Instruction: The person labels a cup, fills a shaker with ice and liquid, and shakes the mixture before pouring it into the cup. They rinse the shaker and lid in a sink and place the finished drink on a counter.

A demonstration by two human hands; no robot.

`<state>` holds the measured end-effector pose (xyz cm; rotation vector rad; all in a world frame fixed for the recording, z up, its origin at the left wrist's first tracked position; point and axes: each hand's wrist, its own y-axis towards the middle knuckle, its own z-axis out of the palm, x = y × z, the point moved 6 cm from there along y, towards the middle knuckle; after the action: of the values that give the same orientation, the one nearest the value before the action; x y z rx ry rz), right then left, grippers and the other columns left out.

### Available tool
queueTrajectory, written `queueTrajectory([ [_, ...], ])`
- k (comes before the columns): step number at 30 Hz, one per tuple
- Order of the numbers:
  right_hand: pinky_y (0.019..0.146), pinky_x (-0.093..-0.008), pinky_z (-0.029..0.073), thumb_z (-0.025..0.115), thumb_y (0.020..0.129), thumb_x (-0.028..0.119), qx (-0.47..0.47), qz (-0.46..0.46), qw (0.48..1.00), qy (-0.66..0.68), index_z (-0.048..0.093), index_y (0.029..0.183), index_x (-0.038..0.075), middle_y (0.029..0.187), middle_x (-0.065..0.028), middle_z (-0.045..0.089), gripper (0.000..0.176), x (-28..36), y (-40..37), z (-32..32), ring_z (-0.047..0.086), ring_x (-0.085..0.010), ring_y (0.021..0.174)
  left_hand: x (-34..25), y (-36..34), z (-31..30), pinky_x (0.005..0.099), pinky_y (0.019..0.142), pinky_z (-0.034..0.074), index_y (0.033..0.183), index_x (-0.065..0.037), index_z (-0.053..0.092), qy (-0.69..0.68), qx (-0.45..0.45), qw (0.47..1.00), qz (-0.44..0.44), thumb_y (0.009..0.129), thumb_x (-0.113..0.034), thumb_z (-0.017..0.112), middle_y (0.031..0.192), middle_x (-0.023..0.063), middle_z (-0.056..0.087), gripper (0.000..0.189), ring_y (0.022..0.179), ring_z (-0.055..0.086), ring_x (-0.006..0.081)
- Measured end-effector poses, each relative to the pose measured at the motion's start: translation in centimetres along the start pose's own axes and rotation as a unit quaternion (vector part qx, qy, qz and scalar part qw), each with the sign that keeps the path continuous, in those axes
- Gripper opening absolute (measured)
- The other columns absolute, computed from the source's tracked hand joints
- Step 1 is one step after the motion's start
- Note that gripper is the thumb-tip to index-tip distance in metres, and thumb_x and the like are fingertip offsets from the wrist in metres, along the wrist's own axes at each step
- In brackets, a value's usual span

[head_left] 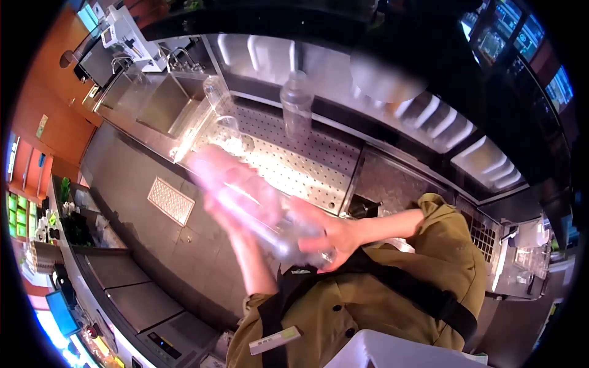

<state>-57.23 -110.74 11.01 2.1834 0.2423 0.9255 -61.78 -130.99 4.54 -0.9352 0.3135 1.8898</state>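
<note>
A clear shaker is tilted between my two hands in front of my apron, blurred by motion. The part toward its upper-left end looks pink, while the end by my right hand is clear. My left hand wraps the shaker from below at the pink part. At the other end my right hand grips it, fingers around the clear wall. Beyond my hands stands another clear shaker-like bottle on the perforated metal drain tray. A clear cup sits on that tray's left part.
A steel sink with a faucet lies at the upper left, near a white machine. Right of the tray is a recessed metal basin. A floor drain cover and undercounter cabinets are on the left.
</note>
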Motion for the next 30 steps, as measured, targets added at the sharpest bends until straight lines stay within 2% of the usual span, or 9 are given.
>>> queueTrajectory([
  [3,0.101,-0.0451,0.026,0.07,0.069,0.037,0.021,-0.056,0.994,0.096,0.03,0.134,0.011,0.14,-0.0221,0.01,0.081,-1.1,-0.2,2.8,0.02,-0.0375,0.128,-8.8,-8.9,9.8,0.0342,0.085,0.047,0.126,0.003,0.031,-0.141,0.388,0.893,0.179,0.068,-0.045,0.07,0.107,0.0174,0.049,0.085,0.096,0.053,0.0255],
  [5,0.102,-0.0416,0.027,0.068,0.072,0.038,0.155,0.095,0.953,0.243,0.029,0.133,0.008,0.14,-0.0189,0.014,0.079,-1.7,2.9,2.6,0.02,-0.0292,0.129,-8.0,-6.2,2.0,0.0493,0.1,0.024,0.135,-0.003,0.02,-0.082,0.189,0.971,0.124,0.07,-0.069,0.049,0.128,0.026,0.033,0.097,0.112,0.045,0.035],
  [6,0.102,-0.0399,0.028,0.067,0.073,0.038,0.217,0.168,0.907,0.321,0.029,0.133,0.007,0.14,-0.0173,0.016,0.078,-1.3,3.6,3.0,0.02,-0.025,0.129,-7.1,-8.6,0.3,0.0462,0.098,0.027,0.133,-0.002,0.023,0.019,0.126,0.982,0.142,0.072,-0.065,0.048,0.127,0.0243,0.035,0.09,0.111,0.045,0.0327],
  [9,0.096,-0.0408,0.036,0.063,0.077,0.038,0.08,0.073,0.932,0.345,0.032,0.13,0.004,0.13,-0.0169,0.03,0.07,2.1,6.7,1.4,0.036,-0.0196,0.118,-10.5,-10.0,-1.0,0.0368,0.093,0.034,0.127,0.001,0.031,0.331,0.004,0.912,0.242,0.081,-0.053,0.048,0.122,0.0194,0.04,0.073,0.109,0.045,0.0261],
  [13,0.094,-0.0426,0.039,0.05,0.084,0.04,-0.009,0.055,0.958,0.282,0.039,0.124,0.002,0.127,-0.0215,0.037,0.056,-0.2,2.6,6.7,0.044,-0.0225,0.115,-11.4,-9.3,-0.5,0.0363,0.093,0.035,0.127,0.001,0.032,0.264,-0.004,0.941,0.21,0.081,-0.052,0.048,0.121,0.019,0.041,0.071,0.108,0.045,0.0255],
  [17,0.091,-0.0406,0.042,0.036,0.092,0.037,-0.135,-0.294,0.946,-0.022,0.047,0.116,0.005,0.122,-0.0232,0.042,0.042,9.0,4.3,2.6,0.046,-0.0286,0.111,-12.3,-9.8,-0.6,0.0357,0.092,0.036,0.126,0.001,0.033,0.263,0.019,0.939,0.219,0.082,-0.051,0.048,0.121,0.0186,0.042,0.07,0.108,0.046,0.025],
  [19,0.096,-0.0417,0.036,0.053,0.079,0.036,-0.071,-0.184,0.967,0.162,0.044,0.122,0.011,0.129,-0.0226,0.032,0.05,6.4,6.2,3.0,0.038,-0.0362,0.115,-12.7,-9.7,-1.2,0.0354,0.092,0.036,0.126,0.001,0.033,0.248,0.018,0.947,0.205,0.082,-0.05,0.048,0.12,0.0185,0.042,0.069,0.108,0.046,0.0247],
  [22,0.099,-0.0416,0.032,0.076,0.056,0.032,-0.23,-0.107,0.967,-0.01,0.04,0.127,0.013,0.136,-0.0197,0.021,0.082,5.0,10.7,1.3,0.031,-0.0365,0.122,-14.2,-10.5,-2.1,0.035,0.092,0.037,0.125,0.002,0.034,0.266,0.028,0.943,0.201,0.082,-0.049,0.048,0.12,0.0182,0.042,0.068,0.108,0.046,0.0242],
  [30,0.098,-0.044,0.032,0.071,0.06,0.034,-0.233,-0.071,0.968,-0.053,0.042,0.126,0.012,0.137,-0.0187,0.021,0.076,6.2,10.9,6.6,0.028,-0.0357,0.124,-17.2,-12.4,-6.4,0.0338,0.091,0.038,0.124,0.002,0.036,0.286,0.042,0.938,0.194,0.083,-0.048,0.048,0.119,0.0175,0.044,0.065,0.107,0.046,0.0231],
])
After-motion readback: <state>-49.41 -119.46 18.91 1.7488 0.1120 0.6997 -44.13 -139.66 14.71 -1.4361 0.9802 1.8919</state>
